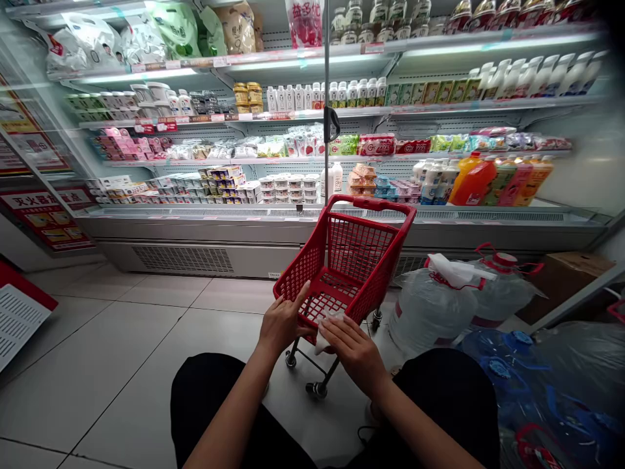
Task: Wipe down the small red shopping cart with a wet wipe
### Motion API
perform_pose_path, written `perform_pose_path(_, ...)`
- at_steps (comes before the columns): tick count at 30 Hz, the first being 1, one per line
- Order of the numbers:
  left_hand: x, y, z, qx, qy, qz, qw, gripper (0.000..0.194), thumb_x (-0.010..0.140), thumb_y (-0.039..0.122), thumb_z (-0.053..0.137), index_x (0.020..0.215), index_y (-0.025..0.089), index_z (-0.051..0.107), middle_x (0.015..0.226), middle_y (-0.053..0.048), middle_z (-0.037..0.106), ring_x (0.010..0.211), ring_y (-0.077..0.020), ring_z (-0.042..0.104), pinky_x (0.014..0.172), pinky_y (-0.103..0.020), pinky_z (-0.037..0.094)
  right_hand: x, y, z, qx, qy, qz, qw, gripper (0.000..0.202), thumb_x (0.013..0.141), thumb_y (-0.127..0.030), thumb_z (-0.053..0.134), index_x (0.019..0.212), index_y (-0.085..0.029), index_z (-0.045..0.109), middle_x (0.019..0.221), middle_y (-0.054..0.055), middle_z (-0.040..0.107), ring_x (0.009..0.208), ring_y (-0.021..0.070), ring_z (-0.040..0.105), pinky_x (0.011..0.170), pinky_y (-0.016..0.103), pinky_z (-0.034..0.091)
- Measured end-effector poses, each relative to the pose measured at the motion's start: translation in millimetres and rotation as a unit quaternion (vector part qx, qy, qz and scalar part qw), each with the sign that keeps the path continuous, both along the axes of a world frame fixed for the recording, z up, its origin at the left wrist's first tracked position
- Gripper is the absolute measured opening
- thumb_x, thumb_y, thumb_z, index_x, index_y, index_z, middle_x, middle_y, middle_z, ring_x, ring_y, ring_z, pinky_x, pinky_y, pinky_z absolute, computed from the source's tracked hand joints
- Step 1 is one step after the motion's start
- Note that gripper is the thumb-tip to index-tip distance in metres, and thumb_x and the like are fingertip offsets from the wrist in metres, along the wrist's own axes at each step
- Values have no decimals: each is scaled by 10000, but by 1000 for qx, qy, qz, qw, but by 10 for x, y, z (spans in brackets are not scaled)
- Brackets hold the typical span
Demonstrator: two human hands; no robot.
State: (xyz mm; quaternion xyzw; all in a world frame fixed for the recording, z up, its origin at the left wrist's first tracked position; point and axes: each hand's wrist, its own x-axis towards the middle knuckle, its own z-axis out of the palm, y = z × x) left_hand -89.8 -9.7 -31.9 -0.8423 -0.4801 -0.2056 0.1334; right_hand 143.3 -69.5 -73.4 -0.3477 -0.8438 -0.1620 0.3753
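A small red shopping cart (336, 286) with a lattice basket stands on wheels right before me, between my knees. My left hand (283, 326) is at the near left corner of its basket, index finger stretched along the side and thumb at the lower edge, gripping it. Under the fingers of my right hand (354, 348) is a crumpled white cloth or tissue (322, 342), pressed to the basket's near edge. The palm side of the right hand is hidden. Nothing lies inside the basket.
Behind the cart runs a refrigerated display case (205, 228) with several shelves of dairy and drinks. Large clear water bottles (434, 306) and blue-tinted ones (508, 365) crowd the right, beside a cardboard box (566, 280). A red and white object (22, 312) sits at far left on the tiled floor (122, 365).
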Motion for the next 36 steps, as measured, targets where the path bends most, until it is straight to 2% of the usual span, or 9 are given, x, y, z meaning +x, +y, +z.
perform_pose_path(3,73,-63,-2,1,-5,21,1000,1144,783,464,843,1678,239,167,923,-30,770,869,-245,726,1064,-405,498,-90,-28,-16,1,-3,-13,1000,508,1045,-106,503,1543,-201,494,1490,45,616,1410,198,554,1265,434,389)
perform_pose_path(7,209,-136,-46,14,5,49,999,1004,820,301,757,1669,204,229,881,-34,755,854,-237,720,1069,-414,493,-132,7,-26,4,-3,-30,1000,540,1048,-66,457,1567,-214,461,1489,34,614,1396,187,568,1275,426,371)
perform_pose_path(10,287,-228,-149,30,-4,47,998,896,876,227,669,1666,260,248,1031,-55,774,973,-244,720,1125,-454,448,-83,29,-32,4,-5,-37,999,570,1049,-83,479,1596,-227,410,1495,35,606,1394,196,570,1269,435,382)
perform_pose_path(12,302,-303,-247,45,-14,21,999,826,933,257,633,1662,315,250,1325,-75,715,1205,-266,664,1202,-488,365,-18,33,-39,3,-11,-36,999,596,1047,-102,506,1614,-231,372,1509,39,590,1405,208,560,1260,445,398)
perform_pose_path(15,269,-384,-367,65,-7,-22,998,753,1003,412,589,1663,342,233,1645,-47,438,1497,-294,425,1288,-530,200,115,27,-57,2,-13,-44,999,636,1045,-74,486,1633,-250,320,1528,33,568,1420,207,542,1246,437,422)
perform_pose_path(19,143,-362,-369,66,29,-50,996,757,1007,538,566,1660,365,224,1700,0,326,1570,-301,297,1307,-548,127,354,17,-100,-5,-11,-63,998,646,1048,-64,466,1636,-281,308,1539,20,552,1427,207,531,1251,424,415)
perform_pose_path(25,-19,-280,-261,50,24,-19,998,744,996,484,601,1650,384,260,1726,5,256,1590,-338,239,1280,-548,236,624,87,-201,-6,23,-100,995,633,1055,-94,479,1629,-314,327,1521,13,574,1409,220,549,1227,446,445)
perform_pose_path(31,204,-285,-314,37,-12,3,999,763,989,426,570,1667,317,237,1719,-4,275,1576,-319,281,1291,-547,230,355,265,-226,-7,48,-108,993,648,1040,-61,448,1634,-288,323,1532,28,568,1422,222,541,1204,467,469)
perform_pose_path(36,377,-293,-397,38,-33,-19,999,899,949,325,567,1689,179,78,1695,-45,335,1574,-298,289,1311,-518,196,-43,359,-192,-13,28,-67,997,602,1031,-68,449,1609,-222,387,1508,53,595,1402,223,564,1213,468,455)
